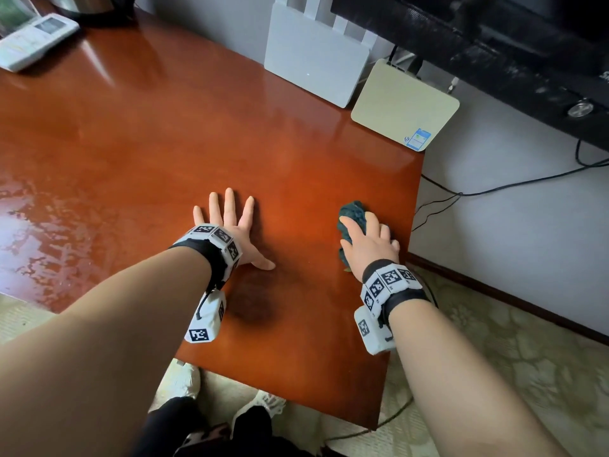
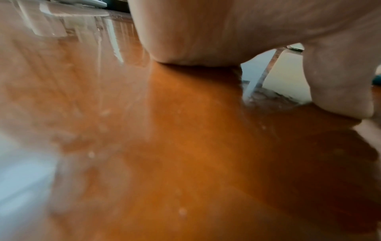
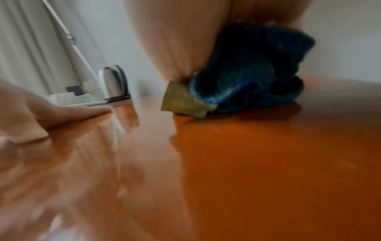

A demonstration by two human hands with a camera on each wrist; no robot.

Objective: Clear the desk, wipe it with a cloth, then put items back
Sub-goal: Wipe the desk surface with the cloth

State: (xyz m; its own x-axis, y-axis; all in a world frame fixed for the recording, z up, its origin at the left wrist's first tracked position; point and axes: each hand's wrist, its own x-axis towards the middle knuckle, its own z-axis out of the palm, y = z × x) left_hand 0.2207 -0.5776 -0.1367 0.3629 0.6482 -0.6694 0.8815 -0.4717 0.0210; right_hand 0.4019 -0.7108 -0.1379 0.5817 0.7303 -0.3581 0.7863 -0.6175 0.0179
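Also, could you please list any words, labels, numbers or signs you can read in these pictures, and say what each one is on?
No text can be read.
Blue sticker on the beige box: print too small.
Remote control: display and button labels too blurred.
White router: no print visible.
Wrist bands: black-and-white square marker patterns only, no words.
Dark screen edge at right: letters cut off, unreadable.
Wrist views: too blurred, nothing legible.
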